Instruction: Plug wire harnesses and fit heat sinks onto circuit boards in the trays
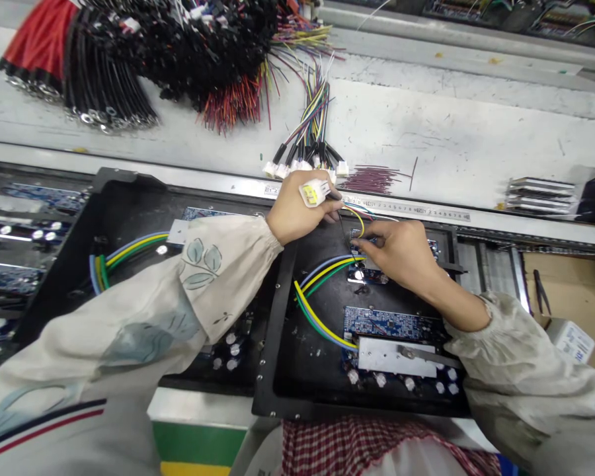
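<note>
My left hand is closed around a wire harness whose white connector, with yellow inside, sticks out over the back of the hand. Thin coloured wires run from it toward my right hand, which pinches at their loose ends; a yellow one bends down to its fingertips. Both hands are above a black metal case. Inside lie an upper circuit board, partly hidden by my right hand, and a lower circuit board with a silver plate. A thick yellow, green and blue cable links them.
Similar harnesses and a pile of short purple wires lie behind on the bench. Farther left are black cables and red cables. Another black case adjoins on the left. At right, tweezers rest on cardboard.
</note>
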`<state>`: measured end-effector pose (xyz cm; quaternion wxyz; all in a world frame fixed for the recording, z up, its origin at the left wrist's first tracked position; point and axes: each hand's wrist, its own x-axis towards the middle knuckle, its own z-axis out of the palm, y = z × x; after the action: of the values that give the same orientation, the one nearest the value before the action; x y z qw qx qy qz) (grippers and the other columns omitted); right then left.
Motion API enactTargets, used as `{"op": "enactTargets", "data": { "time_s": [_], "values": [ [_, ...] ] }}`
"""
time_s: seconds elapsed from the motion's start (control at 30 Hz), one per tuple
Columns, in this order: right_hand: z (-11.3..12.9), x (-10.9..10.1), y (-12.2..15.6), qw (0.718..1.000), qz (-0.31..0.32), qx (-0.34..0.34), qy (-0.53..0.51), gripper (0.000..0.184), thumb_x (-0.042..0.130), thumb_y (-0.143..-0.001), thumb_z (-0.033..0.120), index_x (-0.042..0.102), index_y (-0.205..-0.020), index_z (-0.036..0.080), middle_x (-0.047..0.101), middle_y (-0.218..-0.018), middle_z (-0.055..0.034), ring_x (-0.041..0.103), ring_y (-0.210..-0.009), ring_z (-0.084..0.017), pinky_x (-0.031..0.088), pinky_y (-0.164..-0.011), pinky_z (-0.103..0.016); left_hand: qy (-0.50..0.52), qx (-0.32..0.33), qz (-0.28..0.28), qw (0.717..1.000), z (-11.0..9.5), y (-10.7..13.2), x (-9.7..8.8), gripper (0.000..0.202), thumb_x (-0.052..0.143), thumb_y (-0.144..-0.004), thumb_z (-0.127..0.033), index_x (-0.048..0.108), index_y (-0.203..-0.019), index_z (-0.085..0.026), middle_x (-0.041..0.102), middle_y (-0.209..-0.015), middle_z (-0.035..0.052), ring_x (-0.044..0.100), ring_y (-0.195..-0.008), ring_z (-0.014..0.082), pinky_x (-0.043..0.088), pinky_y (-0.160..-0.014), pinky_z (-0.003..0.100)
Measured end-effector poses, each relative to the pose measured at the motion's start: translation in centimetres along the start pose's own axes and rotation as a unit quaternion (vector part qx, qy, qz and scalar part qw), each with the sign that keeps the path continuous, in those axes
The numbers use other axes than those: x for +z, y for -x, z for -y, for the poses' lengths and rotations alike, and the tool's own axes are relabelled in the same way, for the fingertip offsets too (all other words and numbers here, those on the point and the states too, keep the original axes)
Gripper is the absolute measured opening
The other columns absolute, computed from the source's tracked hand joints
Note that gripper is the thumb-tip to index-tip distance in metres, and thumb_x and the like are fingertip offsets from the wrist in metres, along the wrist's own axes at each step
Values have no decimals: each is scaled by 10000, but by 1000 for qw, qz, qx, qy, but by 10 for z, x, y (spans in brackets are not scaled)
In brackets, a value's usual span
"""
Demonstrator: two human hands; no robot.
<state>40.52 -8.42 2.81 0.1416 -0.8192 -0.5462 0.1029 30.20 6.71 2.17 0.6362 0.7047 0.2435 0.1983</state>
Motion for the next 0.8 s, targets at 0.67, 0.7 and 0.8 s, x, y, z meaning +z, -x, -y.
{"op": "enactTargets", "data": {
  "time_s": [0.67, 0.7, 0.8],
  "values": [
    [8, -15, 3, 990, -25, -1, -138, 125, 663, -776, 283, 718, -804, 175, 705, -709, -29, 623, -589, -164, 450, -584, -270, -2, 56, -1, 998, 11, -1, -3, 208, 721, -643, -207, 519, -658, -157, 611, -607, 12, 634, -563, 145, 538, -544, 254],
    [7, -12, 1, 989, -62, 9, -132, 125, 663, -771, 283, 723, -806, 179, 709, -717, -29, 623, -588, -164, 451, -587, -273, -30, 67, 0, 997, 11, 0, -4, 197, 716, -642, -208, 525, -648, -158, 616, -623, 15, 630, -573, 141, 528, -555, 251],
    [3, -3, -3, 994, -90, 11, -66, 104, 653, -763, 252, 734, -799, 197, 721, -762, -31, 629, -620, -176, 450, -628, -287, -124, 109, -4, 986, 11, 1, -6, 151, 683, -648, -182, 538, -605, -166, 629, -671, 16, 616, -617, 132, 498, -593, 240]
  ]
}}
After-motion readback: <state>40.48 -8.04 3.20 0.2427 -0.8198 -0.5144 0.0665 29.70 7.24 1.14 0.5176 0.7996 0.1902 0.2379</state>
